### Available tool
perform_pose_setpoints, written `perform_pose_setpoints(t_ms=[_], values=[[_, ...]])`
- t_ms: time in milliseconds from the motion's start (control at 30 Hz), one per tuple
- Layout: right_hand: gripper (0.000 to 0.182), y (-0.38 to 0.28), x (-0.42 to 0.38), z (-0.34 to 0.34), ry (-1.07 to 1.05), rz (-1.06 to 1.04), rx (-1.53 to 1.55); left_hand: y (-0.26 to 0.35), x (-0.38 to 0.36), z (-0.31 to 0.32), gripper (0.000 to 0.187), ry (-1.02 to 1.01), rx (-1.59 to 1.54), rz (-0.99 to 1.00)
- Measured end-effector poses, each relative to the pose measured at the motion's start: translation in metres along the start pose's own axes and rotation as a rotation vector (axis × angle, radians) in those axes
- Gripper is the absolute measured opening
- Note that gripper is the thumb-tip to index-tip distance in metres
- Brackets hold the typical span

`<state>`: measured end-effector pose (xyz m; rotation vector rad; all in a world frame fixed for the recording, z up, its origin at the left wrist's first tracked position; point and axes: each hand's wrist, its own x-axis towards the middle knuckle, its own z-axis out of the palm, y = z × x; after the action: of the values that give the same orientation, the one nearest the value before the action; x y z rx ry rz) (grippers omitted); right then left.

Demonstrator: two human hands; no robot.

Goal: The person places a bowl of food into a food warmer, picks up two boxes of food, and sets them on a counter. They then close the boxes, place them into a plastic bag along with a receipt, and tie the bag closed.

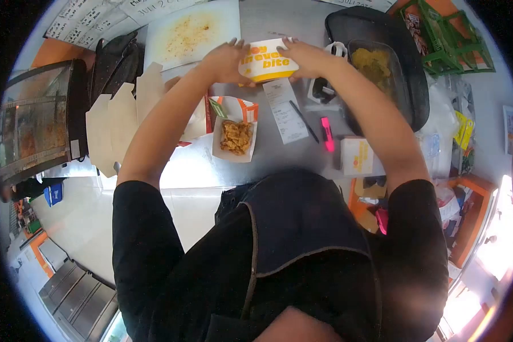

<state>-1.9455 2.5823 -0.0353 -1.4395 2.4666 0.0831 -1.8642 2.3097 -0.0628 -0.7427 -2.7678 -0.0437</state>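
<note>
A white and yellow takeaway food box point(268, 64) with "in every bite" lettering stands at the far side of the metal counter, its lid side facing up. My left hand point(225, 61) grips its left side, fingers curled over the edge. On the opposite side, my right hand point(306, 58) presses against the box, holding it too. Just in front of the box lies a long printed receipt point(286, 114) with a black pen point(304, 121) across its edge. An open paper box of fried pieces point(235, 138) sits nearer to me, below my left forearm.
Flat cardboard blanks point(114, 134) stand at left beside a glass display case point(37, 119). A crumb-covered white cutting board point(191, 34) lies behind. To the right are a pink highlighter point(327, 134), another printed box point(357, 156), a clear tub of food point(373, 68) and green crates point(447, 40).
</note>
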Motion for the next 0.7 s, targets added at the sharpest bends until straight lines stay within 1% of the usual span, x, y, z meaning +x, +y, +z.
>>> perform_pose_setpoints(t_ms=[67,100,133,167,200,233,267,300,333,367,433,500,600,700], values=[[0.089,-0.006,0.002,-0.003,-0.011,0.006,-0.043,0.005,0.006,-0.004,0.108,-0.38,-0.138,-0.117],[0.089,-0.007,0.003,-0.001,-0.025,0.009,-0.078,0.007,0.009,-0.009,0.108,-0.381,-0.141,-0.114],[0.089,-0.008,0.0,0.001,-0.034,0.018,-0.068,0.009,0.013,-0.013,0.106,-0.447,-0.125,-0.095],[0.085,-0.006,0.0,-0.001,-0.036,-0.009,-0.069,0.01,0.017,-0.02,0.105,-0.507,-0.102,-0.082],[0.082,-0.002,0.003,0.0,-0.035,-0.039,-0.071,0.011,0.018,-0.02,0.105,-0.507,-0.102,-0.08],[0.082,0.005,0.006,0.005,-0.034,-0.039,-0.071,0.01,0.018,-0.02,0.103,-0.542,-0.071,-0.049],[0.077,0.012,0.007,0.012,-0.021,-0.063,-0.113,0.01,0.018,-0.02,0.101,-0.578,-0.041,-0.016],[0.073,0.011,0.006,0.009,-0.01,-0.087,-0.154,0.009,0.017,-0.019,0.101,-0.58,-0.042,-0.014],[0.073,0.011,0.003,0.007,-0.012,-0.086,-0.153,0.009,0.015,-0.018,0.097,-0.537,-0.045,0.019],[0.069,0.012,-0.001,0.003,0.008,-0.078,-0.1,0.009,0.013,-0.017,0.093,-0.494,-0.047,0.051],[0.066,0.003,-0.006,0.0,0.03,-0.071,-0.045,0.008,0.01,-0.019,0.09,-0.485,-0.084,0.049],[0.065,-0.006,-0.007,-0.002,0.025,-0.158,-0.167,0.009,0.009,-0.02,0.087,-0.469,-0.12,0.049],[0.062,-0.015,-0.005,0.004,-0.011,-0.115,-0.202,0.014,0.004,-0.016,0.086,-0.435,-0.073,0.063],[0.06,-0.013,-0.005,0.011,0.013,-0.159,-0.236,0.01,0.005,-0.01,0.084,-0.428,-0.124,0.023]])
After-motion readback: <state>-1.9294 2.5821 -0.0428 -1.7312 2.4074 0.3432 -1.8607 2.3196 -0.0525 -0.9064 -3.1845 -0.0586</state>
